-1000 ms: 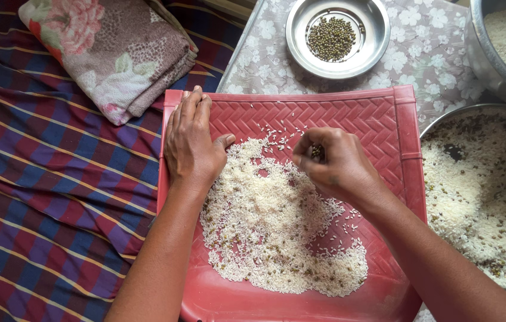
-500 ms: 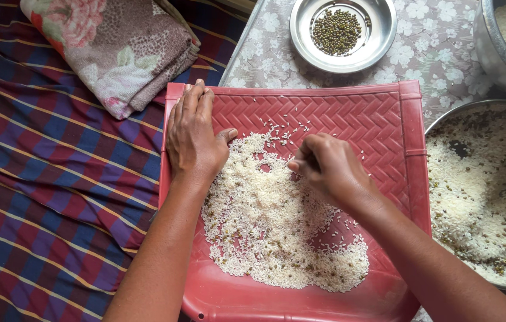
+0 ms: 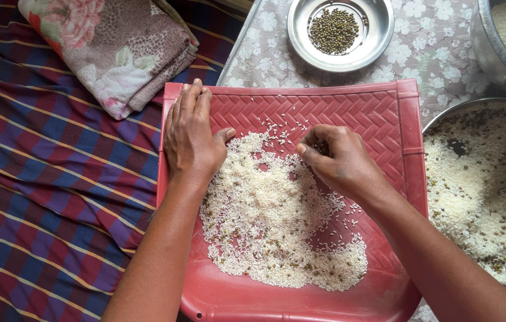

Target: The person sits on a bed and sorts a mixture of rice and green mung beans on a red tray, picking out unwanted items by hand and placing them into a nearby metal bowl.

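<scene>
Both forearms are bare, with no sleeves, rings or bracelets visible.

plaid purple-and-red cloth (image 3: pixel 44 191) on the left, grey floral sheet (image 3: pixel 438 53) up top, soft daylight all over.

Soft even daylight, sharp, faint shadows

The tray (image 3: pixel 348 113) at centre is red with a woven herringbone pattern. The rice (image 3: pixel 271 220) on it is white, flecked with green grains. The beans (image 3: pixel 334 30) in the silver bowl (image 3: pixel 378 36) at top are dark green. The cloth (image 3: pixel 44 179) at left is blue, red and purple plaid. The towel (image 3: pixel 116 53) at upper left is brown with pink flowers.
</scene>
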